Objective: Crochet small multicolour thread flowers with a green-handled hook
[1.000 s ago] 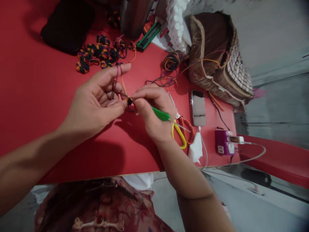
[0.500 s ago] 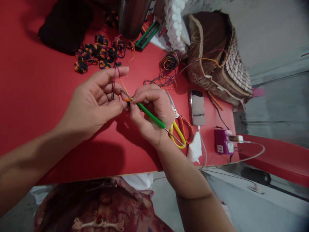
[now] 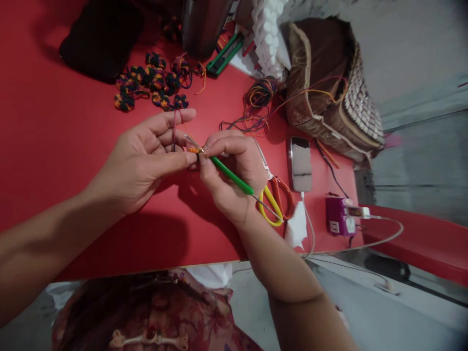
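My right hand [image 3: 234, 170] is closed on a crochet hook [image 3: 234, 176] with a green handle, its metal tip pointing up and left. At the tip is a small piece of orange crochet work [image 3: 193, 150], pinched between the thumb and fingers of my left hand [image 3: 146, 151]. Pink and dark yarn [image 3: 175, 127] loops around the raised left index finger. Part of the small piece is hidden by my fingertips. Scissors [image 3: 275, 192] with one yellow and one red handle lie just right of my right hand.
Several crocheted flowers [image 3: 149, 80] lie at the back left beside a black object [image 3: 102, 39]. A multicoloured yarn bundle [image 3: 260, 92] trails toward a brown bag [image 3: 318, 78]. A green box cutter [image 3: 224, 54], a charging phone [image 3: 300, 163] and a purple adapter [image 3: 340, 215] rest on the red table [image 3: 139, 243].
My left index finger has dipped slightly and the yarn loop with it. The hook and small piece stay between my hands. The whole view has shifted a little.
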Demonstrator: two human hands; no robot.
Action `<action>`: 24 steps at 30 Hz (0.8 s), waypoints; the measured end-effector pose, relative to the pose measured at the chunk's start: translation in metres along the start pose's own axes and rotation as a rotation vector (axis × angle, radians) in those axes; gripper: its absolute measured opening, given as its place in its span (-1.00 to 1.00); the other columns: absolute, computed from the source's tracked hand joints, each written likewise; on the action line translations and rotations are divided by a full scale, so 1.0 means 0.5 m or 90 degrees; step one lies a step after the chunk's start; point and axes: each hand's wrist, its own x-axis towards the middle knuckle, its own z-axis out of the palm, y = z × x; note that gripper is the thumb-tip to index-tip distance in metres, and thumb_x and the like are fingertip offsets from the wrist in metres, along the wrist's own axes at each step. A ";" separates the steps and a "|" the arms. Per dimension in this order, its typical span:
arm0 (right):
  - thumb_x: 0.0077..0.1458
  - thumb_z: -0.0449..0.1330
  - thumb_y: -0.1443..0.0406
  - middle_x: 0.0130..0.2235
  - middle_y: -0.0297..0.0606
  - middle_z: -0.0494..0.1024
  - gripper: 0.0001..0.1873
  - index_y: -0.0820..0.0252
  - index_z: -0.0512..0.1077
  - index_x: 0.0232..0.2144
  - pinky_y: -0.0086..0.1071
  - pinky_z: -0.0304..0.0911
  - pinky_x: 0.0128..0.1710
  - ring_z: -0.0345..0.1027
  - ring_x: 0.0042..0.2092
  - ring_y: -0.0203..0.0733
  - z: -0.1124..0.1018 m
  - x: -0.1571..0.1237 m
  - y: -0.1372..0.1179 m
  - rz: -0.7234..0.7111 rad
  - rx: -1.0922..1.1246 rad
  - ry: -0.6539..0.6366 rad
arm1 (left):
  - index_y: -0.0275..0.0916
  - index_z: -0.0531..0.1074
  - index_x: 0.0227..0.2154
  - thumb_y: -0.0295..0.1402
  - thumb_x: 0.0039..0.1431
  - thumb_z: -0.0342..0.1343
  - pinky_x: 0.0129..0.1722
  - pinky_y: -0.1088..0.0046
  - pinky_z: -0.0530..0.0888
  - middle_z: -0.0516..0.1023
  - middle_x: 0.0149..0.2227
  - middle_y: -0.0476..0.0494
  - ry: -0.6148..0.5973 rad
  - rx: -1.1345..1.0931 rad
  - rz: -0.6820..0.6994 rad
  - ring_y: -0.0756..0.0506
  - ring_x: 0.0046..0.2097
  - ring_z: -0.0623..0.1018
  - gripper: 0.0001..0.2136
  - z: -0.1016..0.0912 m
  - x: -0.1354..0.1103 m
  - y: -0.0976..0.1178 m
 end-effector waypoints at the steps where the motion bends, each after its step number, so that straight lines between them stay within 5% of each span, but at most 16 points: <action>1: 0.36 0.33 0.37 -0.15 -0.29 0.69 -0.74 -0.21 0.54 -0.08 -0.08 0.58 -0.16 0.60 -0.12 -0.02 0.000 0.003 -0.002 -0.019 0.019 0.006 | -0.11 0.65 0.16 -0.62 0.19 0.44 -0.15 0.40 0.73 0.72 -0.22 0.03 0.006 0.026 0.010 -0.04 -0.25 0.73 -0.50 -0.002 0.000 -0.001; 7: 0.38 0.34 0.39 -0.20 -0.29 0.65 -0.84 -0.05 0.59 -0.16 -0.26 0.57 -0.25 0.58 -0.22 -0.18 0.005 0.011 -0.007 0.010 0.118 0.022 | -0.04 0.67 0.19 -0.53 0.17 0.51 -0.18 0.44 0.73 0.73 -0.18 -0.03 0.026 0.155 0.114 -0.07 -0.22 0.76 -0.47 -0.014 0.004 -0.017; 12: 0.42 0.42 0.26 -0.33 -0.40 0.60 -0.93 0.02 0.60 -0.17 -0.37 0.54 -0.41 0.50 -0.43 -0.31 0.012 0.008 0.023 0.128 0.359 0.015 | -0.05 0.65 0.19 -0.52 0.19 0.52 -0.25 0.47 0.70 0.74 -0.19 -0.04 0.027 0.204 0.178 -0.06 -0.23 0.73 -0.49 -0.015 0.007 -0.018; 17: 0.29 0.53 0.00 -0.40 -0.43 0.59 -0.65 0.03 0.52 -0.28 -0.36 0.51 -0.50 0.39 -0.54 -0.32 0.010 0.013 0.029 0.254 0.418 -0.009 | -0.04 0.66 0.18 -0.43 0.18 0.57 -0.30 0.47 0.68 0.71 -0.22 -0.02 0.044 0.242 0.201 -0.07 -0.26 0.74 -0.49 -0.015 0.007 -0.010; 24: 0.24 0.56 0.17 -0.42 -0.43 0.62 -0.76 0.04 0.58 -0.33 -0.38 0.46 -0.55 0.39 -0.55 -0.32 0.003 0.024 0.008 0.274 0.496 0.030 | 0.00 0.67 0.21 -0.58 0.17 0.51 -0.39 0.49 0.62 0.71 -0.23 0.00 0.019 0.245 0.274 0.02 -0.39 0.62 -0.43 -0.020 0.013 -0.014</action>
